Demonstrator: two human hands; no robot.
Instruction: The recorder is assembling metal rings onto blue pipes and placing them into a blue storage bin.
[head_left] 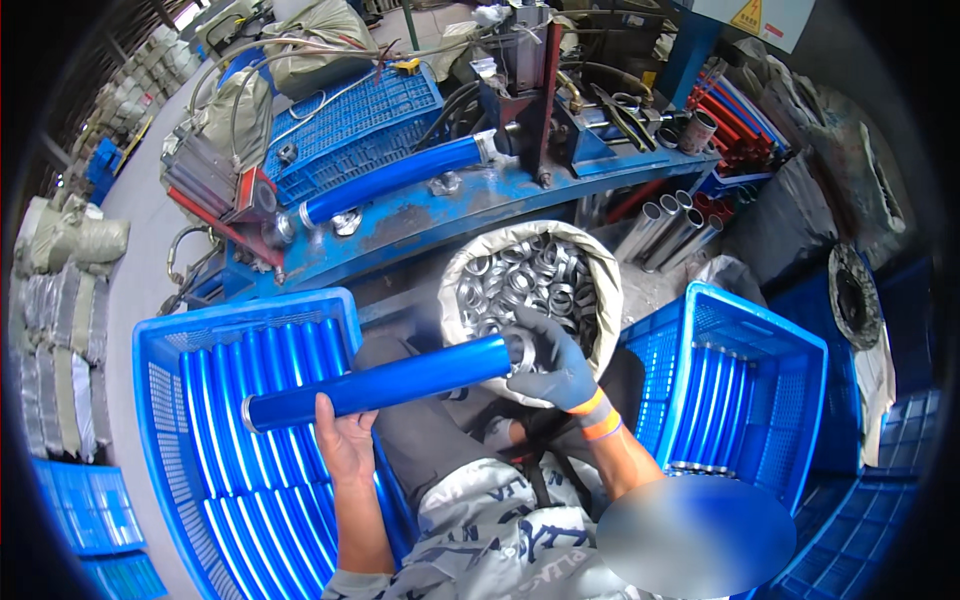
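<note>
A blue metal tube (400, 388) lies slantwise across my lap, its right end higher. My bare left hand (346, 438) grips it from below, left of its middle. A silver ring is fitted on the tube's left end (249, 414). At the right end, my right hand (552, 362), in a grey glove with an orange cuff, closes on a silver metal ring (519, 352). That ring is against the tube's end; how far it sits in is hidden by the fingers. Behind the glove stands a white sack (450, 290) full of loose metal rings (520, 280).
Blue crates flank me: the left crate (150, 370) holds many blue tubes, the right crate (790, 350) a row of them. Ahead, a blue steel bench (400, 225) carries another blue tube (390, 180) between clamps. Bare metal tubes (665, 230) stand beyond the sack.
</note>
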